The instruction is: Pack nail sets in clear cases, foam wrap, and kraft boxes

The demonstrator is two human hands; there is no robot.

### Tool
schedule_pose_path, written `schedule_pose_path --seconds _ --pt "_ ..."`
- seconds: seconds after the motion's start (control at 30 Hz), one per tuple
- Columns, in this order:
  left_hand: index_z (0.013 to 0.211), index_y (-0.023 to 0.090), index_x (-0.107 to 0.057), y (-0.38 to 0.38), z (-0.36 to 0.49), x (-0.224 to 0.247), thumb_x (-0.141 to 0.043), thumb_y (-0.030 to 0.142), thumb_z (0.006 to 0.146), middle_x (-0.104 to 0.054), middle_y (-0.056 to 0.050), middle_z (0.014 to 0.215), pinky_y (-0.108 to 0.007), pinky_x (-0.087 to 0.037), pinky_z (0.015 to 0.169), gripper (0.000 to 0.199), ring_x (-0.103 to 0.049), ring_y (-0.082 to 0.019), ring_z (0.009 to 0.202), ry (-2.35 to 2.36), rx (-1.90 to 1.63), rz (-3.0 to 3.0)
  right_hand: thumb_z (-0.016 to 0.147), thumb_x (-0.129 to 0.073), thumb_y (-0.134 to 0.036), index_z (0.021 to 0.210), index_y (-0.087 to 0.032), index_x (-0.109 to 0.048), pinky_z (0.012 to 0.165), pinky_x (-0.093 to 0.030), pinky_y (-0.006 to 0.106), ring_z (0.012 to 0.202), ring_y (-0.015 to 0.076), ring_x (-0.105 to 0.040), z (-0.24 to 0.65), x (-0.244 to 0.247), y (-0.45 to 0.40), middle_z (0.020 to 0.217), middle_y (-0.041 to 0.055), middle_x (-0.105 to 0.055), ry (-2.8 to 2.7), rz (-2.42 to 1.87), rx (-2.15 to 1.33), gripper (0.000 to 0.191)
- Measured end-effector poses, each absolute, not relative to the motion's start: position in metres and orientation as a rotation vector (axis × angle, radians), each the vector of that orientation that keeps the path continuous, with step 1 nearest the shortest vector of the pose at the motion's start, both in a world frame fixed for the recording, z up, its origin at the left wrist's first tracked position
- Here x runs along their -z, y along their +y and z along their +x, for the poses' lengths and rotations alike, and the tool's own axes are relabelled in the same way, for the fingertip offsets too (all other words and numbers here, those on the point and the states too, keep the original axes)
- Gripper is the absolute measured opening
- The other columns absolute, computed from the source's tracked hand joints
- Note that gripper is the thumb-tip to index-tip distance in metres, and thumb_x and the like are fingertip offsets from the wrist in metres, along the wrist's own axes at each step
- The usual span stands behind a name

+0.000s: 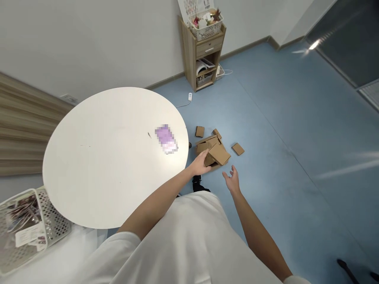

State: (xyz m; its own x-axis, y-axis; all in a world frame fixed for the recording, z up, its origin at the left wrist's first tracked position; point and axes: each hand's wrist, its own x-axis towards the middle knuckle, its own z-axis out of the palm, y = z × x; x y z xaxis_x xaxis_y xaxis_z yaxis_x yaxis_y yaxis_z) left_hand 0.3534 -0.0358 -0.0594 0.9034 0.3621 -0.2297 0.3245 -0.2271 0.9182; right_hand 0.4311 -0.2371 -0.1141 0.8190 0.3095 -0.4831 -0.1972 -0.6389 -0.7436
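My left hand (200, 163) is over a pile of brown cardboard, its fingers at the left corner of a flat cardboard box (219, 154). That box is tilted and seems gripped by its corner, though the fingertips are partly hidden. Beneath it lies a larger open cardboard carton (204, 146) with more small boxes in it. To the right, my right hand (232, 180) is open, thumb and fingers apart, touching nothing. Small cardboard boxes lie loose on the floor: one (199, 131) behind the carton, another (237, 148) to its right.
A round white table (118, 157) stands on the left, with a blurred purple item (166, 139) on it. A wooden cabinet (204, 55) is against the wall. At lower left sits a white perforated basket (55, 215). A cable with a white plug (190, 96) lies on the blue floor.
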Motion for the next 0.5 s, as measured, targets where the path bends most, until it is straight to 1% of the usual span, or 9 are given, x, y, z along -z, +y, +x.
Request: schedule_pose_path --seconds 0.07,0.17,0.23,0.3,0.4,0.5 --pt "0.126 0.017 -0.038 -0.033 0.331 0.053 -0.066 0.021 0.059 -0.038 -0.009 0.132 -0.036 -0.03 0.101 0.073 -0.036 -0.027 0.12 0.546 -0.011 1.829 0.066 -0.054 -0.045 0.13 -0.021 -0.028 0.086 -0.042 0.035 0.114 0.0242 -0.043 0.421 0.116 -0.238 0.135 0.0115 -0.029 -0.118 -2.138 -0.817 0.073" --pt "0.119 0.021 -0.046 -0.029 0.288 0.045 -0.059 0.027 0.066 -0.047 -0.007 0.125 -0.036 -0.043 0.087 0.055 -0.049 -0.024 0.107 0.641 0.039 1.815 0.066 -0.053 -0.042 0.125 -0.02 -0.036 0.082 -0.044 0.035 0.101 0.0224 -0.053 0.407 0.116 -0.233 0.128 0.0124 -0.04 -0.188 -2.09 -0.923 0.066" --pt "0.117 0.02 -0.048 -0.025 0.256 0.041 -0.054 0.029 0.07 -0.053 -0.008 0.116 -0.036 -0.044 0.083 0.048 -0.051 -0.023 0.103 0.72 0.01 1.797 0.067 -0.052 -0.041 0.122 -0.02 -0.04 0.078 -0.046 0.036 0.092 0.0213 -0.057 0.399 0.115 -0.224 0.122 0.0119 -0.047 -0.23 -2.059 -0.95 0.061" --pt "0.115 0.021 -0.049 -0.019 0.224 0.038 -0.051 0.032 0.072 -0.057 -0.007 0.111 -0.035 -0.044 0.082 0.044 -0.055 -0.02 0.096 0.825 -0.01 1.754 0.066 -0.053 -0.04 0.118 -0.02 -0.045 0.076 -0.047 0.037 0.086 0.0208 -0.059 0.392 0.113 -0.212 0.116 0.0111 -0.052 -0.266 -2.042 -0.936 0.056" --pt "0.111 0.021 -0.052 -0.01 0.174 0.035 -0.05 0.034 0.073 -0.059 -0.007 0.106 -0.034 -0.046 0.079 0.041 -0.057 -0.018 0.089 0.974 -0.052 1.701 0.066 -0.054 -0.039 0.11 -0.019 -0.05 0.076 -0.047 0.037 0.083 0.0203 -0.059 0.377 0.107 -0.19 0.108 0.0103 -0.057 -0.344 -2.001 -0.904 0.049" --pt "0.109 0.022 -0.053 -0.005 0.125 0.037 -0.049 0.036 0.073 -0.059 -0.006 0.104 -0.033 -0.047 0.076 0.038 -0.057 -0.017 0.087 1.08 -0.16 1.636 0.066 -0.054 -0.04 0.105 -0.018 -0.053 0.077 -0.047 0.036 0.084 0.02 -0.059 0.353 0.098 -0.166 0.099 0.0099 -0.06 -0.454 -1.95 -0.911 0.045"
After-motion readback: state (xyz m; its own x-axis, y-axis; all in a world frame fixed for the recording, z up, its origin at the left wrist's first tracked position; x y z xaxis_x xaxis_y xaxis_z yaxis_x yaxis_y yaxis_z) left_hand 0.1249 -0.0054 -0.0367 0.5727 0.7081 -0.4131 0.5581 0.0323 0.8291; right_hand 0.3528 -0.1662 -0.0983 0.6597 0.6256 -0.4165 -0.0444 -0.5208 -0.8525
